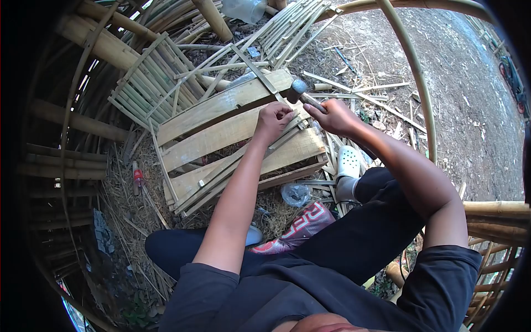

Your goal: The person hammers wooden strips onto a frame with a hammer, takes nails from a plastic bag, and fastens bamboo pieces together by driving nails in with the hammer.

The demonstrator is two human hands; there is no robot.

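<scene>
My right hand [333, 115] is closed round the handle of a hammer [298, 88], whose head is up over the right end of a low slatted wooden platform [221, 133]. Just left of the hammer, my left hand [275, 117] has its fingers pinched together over the strips; what is between the fingertips is too small to make out. Under it, several long thin bamboo strips [221, 172] lie diagonally across the platform. Another flat strip [254, 69] slants down from the top toward the hammer head.
A bamboo slat panel [157, 80] leans at the upper left. More strips [293, 30] are piled at the top. A curved bamboo pole [417, 72] arches on the right. A plastic bag [296, 193], a red-labelled bottle [137, 177] and a printed sack [301, 227] lie on the ground.
</scene>
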